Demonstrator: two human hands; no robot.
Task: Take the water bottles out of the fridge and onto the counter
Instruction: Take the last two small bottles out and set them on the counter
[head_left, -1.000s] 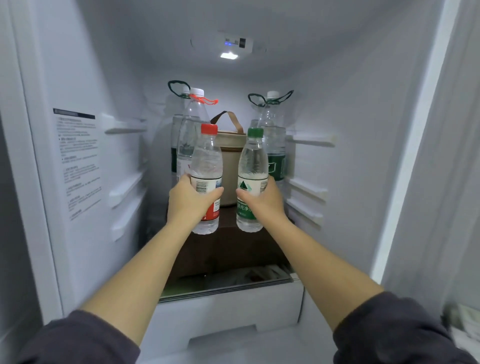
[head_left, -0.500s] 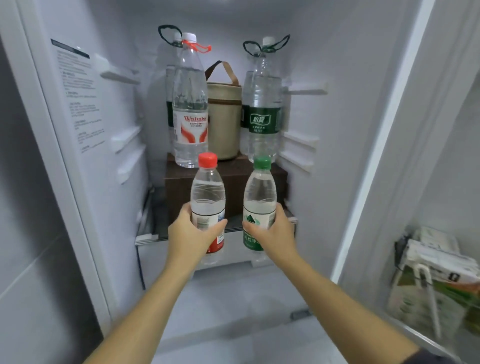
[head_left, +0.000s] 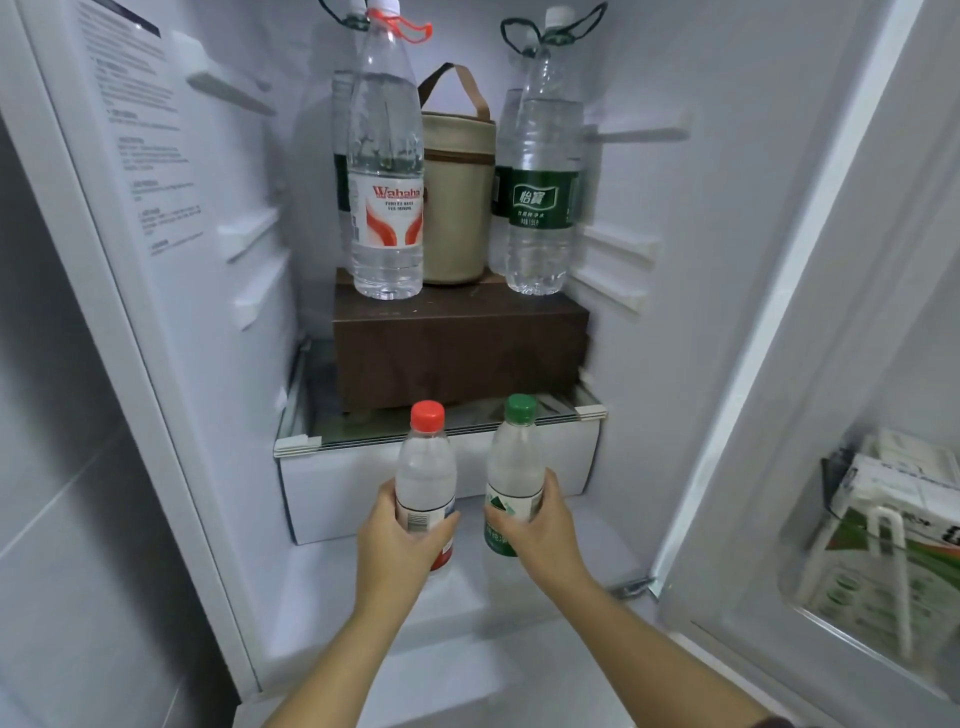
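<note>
Holding both small bottles (head_left: 425, 467) lower, farther from fridge shelf (head_left: 311, 441).

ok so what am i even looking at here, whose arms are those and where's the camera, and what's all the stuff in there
There is no machine here: the arms belong to a person, and the one camera sits on that person's head, looking forward and down, which is why both forearms reach in from the bottom edge. The person faces an open fridge. The left hand grips a small red-capped bottle; the right hand grips a small green-capped bottle. Both bottles are upright, in front of the glass shelf.

On that shelf sits a brown box. On top of the box stand a tall bottle with a red and white label, a tall bottle with a green label and, between them, a beige bag with a handle. More bottles are partly hidden behind the tall ones. At the right, the door pocket holds cartons.
</note>
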